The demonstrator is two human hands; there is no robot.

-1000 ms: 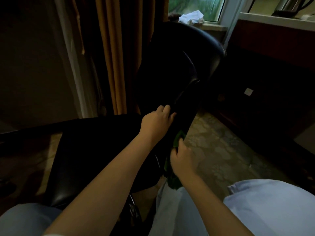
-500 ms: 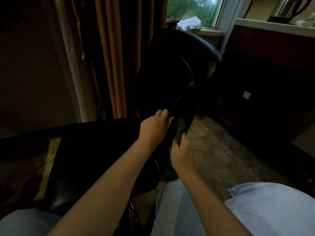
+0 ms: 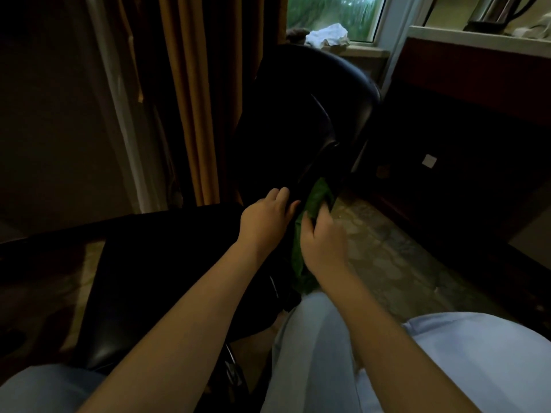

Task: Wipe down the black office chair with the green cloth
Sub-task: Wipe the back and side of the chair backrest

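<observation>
Steadying left hand (image 3: 265, 222): fingers curled over black office chair (image 3: 313, 114) arm, bracing it
Right hand (image 3: 322, 242): gripping green cloth (image 3: 320, 193), pressed to arm's side for wiping

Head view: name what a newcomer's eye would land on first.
The green cloth stands out as the one bright colour at centre, gripped by the right hand against the lower side of the black office chair. The left hand holds the chair just left of it. Behind, an orange curtain hangs beside a bright window at the top.
</observation>
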